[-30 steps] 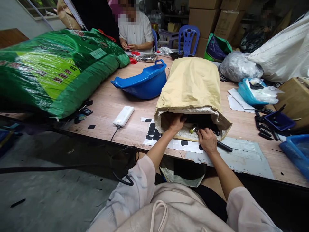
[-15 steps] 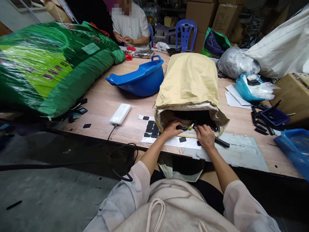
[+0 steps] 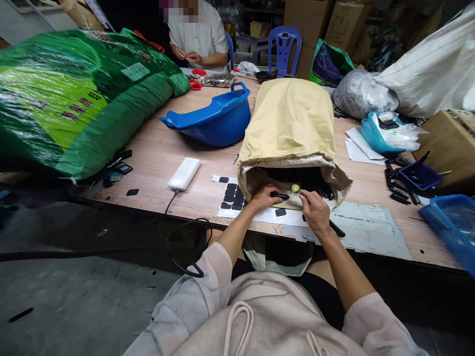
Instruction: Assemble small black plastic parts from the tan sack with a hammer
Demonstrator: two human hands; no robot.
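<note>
My left hand [image 3: 262, 196] is closed around a short black piece [image 3: 279, 196] at the mouth of a yellow sack [image 3: 289, 113]. In my right hand [image 3: 314, 210] is a tool with a black handle [image 3: 337, 228], a thin metal neck and a round yellow-green head [image 3: 295, 188]. That head stands just right of the black piece, apart from it. Dark pieces [image 3: 322, 183] lie inside the sack; shadow hides how far back they go. Beneath my hands is a white sheet [image 3: 260, 217] with black rounded squares [image 3: 233, 193].
A blue basin [image 3: 218, 121] and a white power bank [image 3: 184, 173] with a cable lie to the left. Beyond them bulges a large green bag [image 3: 74, 99]. On the right are a grey board [image 3: 371, 230], a small purple tray [image 3: 421, 178] and a blue tub [image 3: 449, 222]. Another person [image 3: 200, 39] sits opposite.
The tool's yellow-green head has come away from the end of the black piece and turned its round face upward. Its handle has swung down behind my right hand. My left hand stays put.
</note>
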